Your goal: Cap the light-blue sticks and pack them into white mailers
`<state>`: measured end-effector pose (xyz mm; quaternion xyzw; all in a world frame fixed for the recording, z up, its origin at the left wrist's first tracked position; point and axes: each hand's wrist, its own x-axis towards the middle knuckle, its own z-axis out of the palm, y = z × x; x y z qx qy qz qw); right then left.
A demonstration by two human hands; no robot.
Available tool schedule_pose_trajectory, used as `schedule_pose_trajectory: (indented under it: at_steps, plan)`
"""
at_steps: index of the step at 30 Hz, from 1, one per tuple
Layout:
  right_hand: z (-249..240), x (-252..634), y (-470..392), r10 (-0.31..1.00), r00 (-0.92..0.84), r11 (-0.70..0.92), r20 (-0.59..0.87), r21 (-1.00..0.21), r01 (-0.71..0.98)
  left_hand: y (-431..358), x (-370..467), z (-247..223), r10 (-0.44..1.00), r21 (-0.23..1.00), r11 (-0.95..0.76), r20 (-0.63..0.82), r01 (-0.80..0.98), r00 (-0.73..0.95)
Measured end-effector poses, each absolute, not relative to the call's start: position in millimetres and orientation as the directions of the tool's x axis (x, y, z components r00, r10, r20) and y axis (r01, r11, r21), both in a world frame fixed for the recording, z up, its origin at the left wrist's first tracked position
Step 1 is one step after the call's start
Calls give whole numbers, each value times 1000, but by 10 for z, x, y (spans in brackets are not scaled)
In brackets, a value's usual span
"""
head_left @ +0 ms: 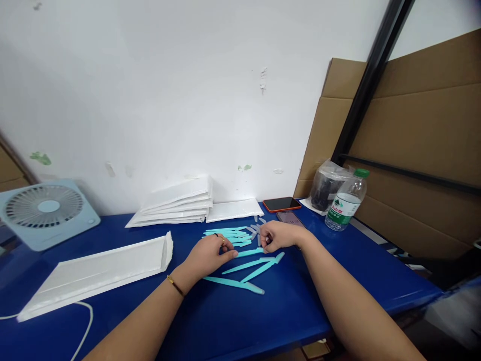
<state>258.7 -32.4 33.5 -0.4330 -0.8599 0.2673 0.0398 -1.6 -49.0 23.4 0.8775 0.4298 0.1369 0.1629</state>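
Between my two hands lies a turquoise eyebrow razor (248, 252), just above the blue table. My left hand (210, 255) pinches its handle end between thumb and fingers. At the other end, the fingers of my right hand (280, 234) are closed on the head; they hide most of it. Three more turquoise razors (259, 271) are spread on the table nearest me. Behind my left fingers is a row of several similar razors (225, 233). Small translucent blade caps (254, 231) lie scattered beside that row, close to my right hand.
White padded envelopes (176, 203) are stacked against the wall, and a single envelope (101, 268) lies at left. A light blue fan (48, 210) stands farther left. Two phones (281, 204), a bagged dark object (325, 188) and a water bottle (345, 203) are at right.
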Motion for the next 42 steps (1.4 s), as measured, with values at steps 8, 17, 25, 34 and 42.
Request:
schedule_pose_trajectory:
  at_steps: [8, 17, 25, 34, 42]
  plan:
    - [382, 2543, -318, 815, -576, 546, 65, -421, 724, -364, -109, 218, 792, 237, -610, 174, 756, 585]
    - [362, 2547, -376, 773, -598, 464, -211, -454, 760, -590, -8, 271, 791, 349, -590, 71, 728, 608]
    - [350, 2497, -349, 801, -585, 479, -130, -448, 755, -466, -58, 225, 848, 270, -524, 84, 808, 522]
    - [502, 2692, -396, 818, -519, 391, -250, -420, 819, -557, -39, 274, 845, 381, -522, 110, 763, 524]
    - [354, 2480, -401, 703, -645, 483, -298, -466, 741, -643, 113, 159, 782, 367, -599, 74, 712, 619]
